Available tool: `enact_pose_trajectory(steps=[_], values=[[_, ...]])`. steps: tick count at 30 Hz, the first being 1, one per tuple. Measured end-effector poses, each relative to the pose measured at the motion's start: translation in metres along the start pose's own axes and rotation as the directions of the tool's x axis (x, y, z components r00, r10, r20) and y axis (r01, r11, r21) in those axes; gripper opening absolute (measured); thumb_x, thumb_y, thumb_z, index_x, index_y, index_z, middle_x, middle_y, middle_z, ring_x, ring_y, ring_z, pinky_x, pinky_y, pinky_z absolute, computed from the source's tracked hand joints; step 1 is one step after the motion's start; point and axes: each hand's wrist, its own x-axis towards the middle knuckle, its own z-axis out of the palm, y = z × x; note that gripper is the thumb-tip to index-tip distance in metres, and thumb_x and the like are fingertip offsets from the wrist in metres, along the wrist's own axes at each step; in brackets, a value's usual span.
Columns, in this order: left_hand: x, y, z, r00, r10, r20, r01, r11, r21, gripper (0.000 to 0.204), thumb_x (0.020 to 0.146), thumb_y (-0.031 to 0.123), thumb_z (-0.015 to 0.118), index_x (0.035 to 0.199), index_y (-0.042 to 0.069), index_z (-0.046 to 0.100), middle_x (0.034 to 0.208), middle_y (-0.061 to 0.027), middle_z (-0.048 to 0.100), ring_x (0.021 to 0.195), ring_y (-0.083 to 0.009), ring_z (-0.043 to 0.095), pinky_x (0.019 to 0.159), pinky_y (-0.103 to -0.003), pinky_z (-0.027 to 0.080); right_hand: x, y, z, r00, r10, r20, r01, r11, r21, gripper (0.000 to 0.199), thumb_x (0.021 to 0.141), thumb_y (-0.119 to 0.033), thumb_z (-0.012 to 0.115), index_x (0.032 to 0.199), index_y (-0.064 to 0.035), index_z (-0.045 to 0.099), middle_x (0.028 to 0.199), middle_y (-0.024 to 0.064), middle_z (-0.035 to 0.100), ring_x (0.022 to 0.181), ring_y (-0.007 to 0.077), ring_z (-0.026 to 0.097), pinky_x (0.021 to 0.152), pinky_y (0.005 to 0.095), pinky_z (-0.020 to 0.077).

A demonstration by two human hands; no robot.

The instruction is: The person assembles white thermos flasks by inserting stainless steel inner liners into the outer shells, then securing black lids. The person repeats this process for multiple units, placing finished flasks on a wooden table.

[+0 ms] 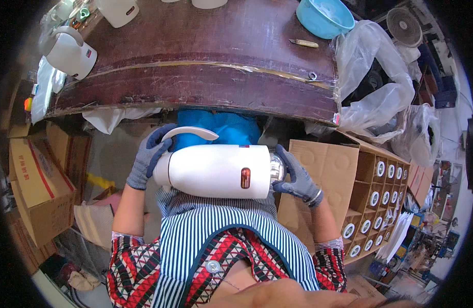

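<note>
1. Nearest, above the striped apron (236, 220), a white vacuum jug (216, 172) lies on its side across the person's front, its narrow top toward the left and its base toward the right.
2. The hands are apart, one at each end. The gloved left hand (148, 156) is wrapped around the narrow top, by the root of the curved handle (195, 132). The gloved right hand (298, 179) curls around a silvery liner (277, 167) protruding from the base.
3. The shell looks stiff, smooth and rather light; the mirror-like liner is probably glass, so slippery and fragile. The broad body and handle seem the surest holds; the liner calls for an even, gentle grip.
4. Beside the right arm stands a partitioned carton (353, 218) with round-ended pieces in some compartments.
5. Beyond is the brown table (205, 87), bearing another white jug (71, 55), a knife (304, 43) and a blue basin (323, 23).
</note>
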Motion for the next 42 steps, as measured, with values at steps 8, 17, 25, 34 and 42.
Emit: enact_pose_trajectory(steps=[8, 17, 25, 34, 42], values=[[-0.006, -0.011, 0.007, 0.997, -0.064, -0.032, 0.058, 0.986, -0.156, 0.046, 0.099, 0.013, 0.067, 0.143, 0.004, 0.058, 0.134, -0.0109, 0.065, 0.116, -0.0198, 0.063, 0.101, -0.034, 0.053, 0.007, -0.012, 0.034, 0.989, -0.116, -0.090, 0.105, 0.987, -0.119, 0.098, 0.071, -0.032, 0.094, 0.151, -0.0050, 0.046, 0.142, 0.0181, 0.059, 0.127, 0.0303, 0.061, 0.106, 0.0432, 0.0512], [-0.013, -0.004, 0.010, 0.998, -0.065, -0.002, 0.064, 0.992, -0.106, 0.051, 0.100, 0.027, 0.068, 0.145, 0.005, 0.057, 0.135, -0.0125, 0.064, 0.116, -0.0198, 0.064, 0.099, -0.033, 0.055, 0.008, 0.001, 0.028, 0.991, -0.116, 0.065, 0.129, 0.957, -0.259, 0.082, 0.074, -0.031, 0.090, 0.145, -0.0071, 0.056, 0.149, 0.0198, 0.052, 0.131, 0.0347, 0.058, 0.107, 0.0431, 0.0505], [-0.015, 0.003, 0.015, 0.999, 0.001, 0.038, 0.001, 0.999, -0.045, 0.056, 0.099, 0.032, 0.070, 0.146, 0.005, 0.055, 0.137, -0.0127, 0.063, 0.122, -0.0200, 0.061, 0.105, -0.034, 0.051, -0.012, 0.014, 0.028, 0.996, -0.020, 0.084, 0.041, 0.968, -0.249, 0.079, 0.074, -0.031, 0.090, 0.142, -0.0067, 0.058, 0.139, 0.0189, 0.062, 0.124, 0.0322, 0.064, 0.101, 0.0411, 0.0541], [-0.013, 0.015, 0.019, 0.989, 0.116, 0.096, -0.122, 0.990, 0.068, 0.055, 0.097, 0.028, 0.070, 0.146, 0.005, 0.056, 0.139, -0.0121, 0.063, 0.125, -0.0205, 0.060, 0.109, -0.035, 0.047, -0.032, 0.006, 0.038, 0.942, 0.333, 0.034, -0.328, 0.938, -0.110, 0.065, 0.078, -0.033, 0.089, 0.132, -0.0060, 0.065, 0.138, 0.0212, 0.063, 0.124, 0.0335, 0.065, 0.095, 0.0411, 0.0559], [0.008, 0.003, 0.016, 0.971, 0.136, 0.196, -0.135, 0.991, -0.020, 0.054, 0.098, 0.026, 0.070, 0.146, 0.005, 0.056, 0.141, -0.0115, 0.062, 0.127, -0.0213, 0.060, 0.110, -0.036, 0.047, -0.048, 0.026, 0.055, 0.980, -0.198, 0.032, 0.184, 0.824, -0.535, 0.066, 0.075, -0.027, 0.086, 0.134, -0.0080, 0.065, 0.144, 0.0233, 0.056, 0.120, 0.0388, 0.065, 0.096, 0.0427, 0.0561]])
